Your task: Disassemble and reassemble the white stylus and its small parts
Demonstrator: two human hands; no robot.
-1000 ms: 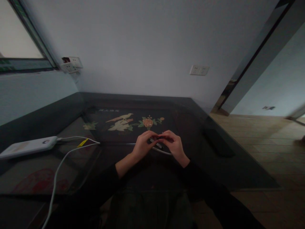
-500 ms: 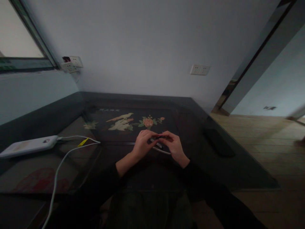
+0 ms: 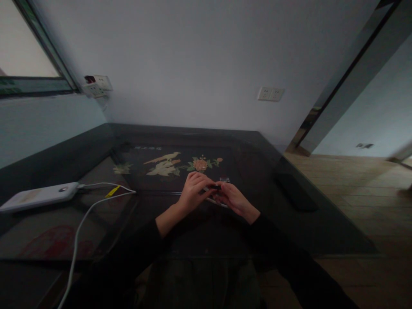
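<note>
My left hand (image 3: 194, 191) is closed over the table, its thumb and fingertips pinching a small dark object (image 3: 217, 187) whose kind I cannot make out. From the other side my right hand (image 3: 236, 200) meets it, fingers curled in beneath and against the same object. A pale curved strip (image 3: 221, 204), perhaps a piece of cable, shows below the hands; its ends are hidden by the fingers. Just beyond the right knuckles lies a small shiny piece (image 3: 224, 180), too small to name.
A white power bank (image 3: 40, 197) with a white cable (image 3: 77, 234) bearing a yellow tag (image 3: 112, 191) lies at the left. On the right is a dark flat phone-like object (image 3: 296, 193). The dark glossy table (image 3: 199, 234) has a bird-and-flower inlay (image 3: 200, 164). Wall sockets (image 3: 271, 94) are behind.
My right hand has dropped slightly and turned, its fingers now lower under the small dark object. The shiny piece beyond it has come into view. My left hand has barely moved.
</note>
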